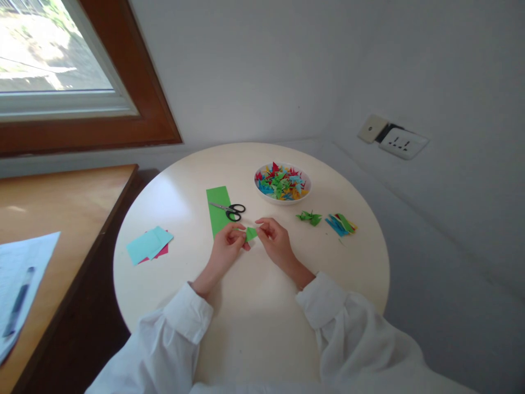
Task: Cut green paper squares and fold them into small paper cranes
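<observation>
The left hand (228, 244) and right hand (275, 241) pinch a small green paper piece (251, 234) between them, above the table (246, 339). It looks light, thin and easily creased, best held lightly by its edges. Just beyond, scissors (228, 208) lie on a green strip (217, 198).

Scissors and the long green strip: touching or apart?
Touching. Head view: the scissors lie with their blades across the green strip, handles reaching past its right edge.
</observation>
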Demonstrator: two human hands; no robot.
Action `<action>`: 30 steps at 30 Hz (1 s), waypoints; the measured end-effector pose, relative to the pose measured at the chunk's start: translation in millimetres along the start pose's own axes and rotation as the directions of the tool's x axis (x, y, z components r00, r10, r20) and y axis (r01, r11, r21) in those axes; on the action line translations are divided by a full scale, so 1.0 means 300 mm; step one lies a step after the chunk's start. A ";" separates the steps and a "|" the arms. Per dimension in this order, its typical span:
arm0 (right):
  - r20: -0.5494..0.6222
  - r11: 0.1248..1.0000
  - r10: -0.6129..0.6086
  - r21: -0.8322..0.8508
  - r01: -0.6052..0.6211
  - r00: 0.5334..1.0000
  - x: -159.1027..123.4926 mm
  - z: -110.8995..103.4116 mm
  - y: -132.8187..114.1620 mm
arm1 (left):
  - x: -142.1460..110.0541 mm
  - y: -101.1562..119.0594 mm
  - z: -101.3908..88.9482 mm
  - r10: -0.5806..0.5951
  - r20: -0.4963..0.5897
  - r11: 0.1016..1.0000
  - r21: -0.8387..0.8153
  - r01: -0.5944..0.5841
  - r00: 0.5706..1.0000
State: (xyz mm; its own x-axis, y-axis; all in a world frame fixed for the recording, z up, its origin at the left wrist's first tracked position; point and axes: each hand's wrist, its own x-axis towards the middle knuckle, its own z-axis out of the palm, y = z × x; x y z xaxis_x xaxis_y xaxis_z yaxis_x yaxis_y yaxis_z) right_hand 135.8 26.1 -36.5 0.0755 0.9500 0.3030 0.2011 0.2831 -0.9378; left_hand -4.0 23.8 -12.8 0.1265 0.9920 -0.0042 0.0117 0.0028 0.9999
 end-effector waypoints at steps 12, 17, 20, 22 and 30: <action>-0.051 0.998 0.069 0.003 -0.069 0.996 0.008 0.002 0.017 | -0.003 -0.012 -0.020 0.243 0.060 0.913 0.322 -0.249 0.968; -0.002 0.998 0.062 0.026 -0.062 0.998 0.004 0.006 0.013 | 0.003 -0.020 -0.020 0.221 -0.025 0.949 0.235 -0.210 0.975; 0.008 0.999 0.030 0.023 -0.030 1.000 0.001 0.005 -0.001 | 0.008 -0.015 -0.021 0.176 -0.064 0.971 0.175 -0.162 0.982; 0.017 0.999 -0.002 0.044 0.002 1.000 -0.001 0.006 -0.010 | 0.010 -0.009 -0.021 0.148 -0.071 0.980 0.143 -0.137 0.986; 0.195 0.972 0.044 0.220 -0.087 0.980 -0.007 0.012 -0.007 | 0.006 0.009 -0.016 0.086 -0.004 0.994 0.063 -0.086 0.996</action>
State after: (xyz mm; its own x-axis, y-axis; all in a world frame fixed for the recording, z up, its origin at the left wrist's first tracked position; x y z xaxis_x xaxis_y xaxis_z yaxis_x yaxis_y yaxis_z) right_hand 131.6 24.0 -35.9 -0.1077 0.9689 0.2228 -0.0261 0.2212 -0.9749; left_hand -8.7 26.1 -10.0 0.1234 0.9890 0.0819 0.0634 -0.0902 0.9939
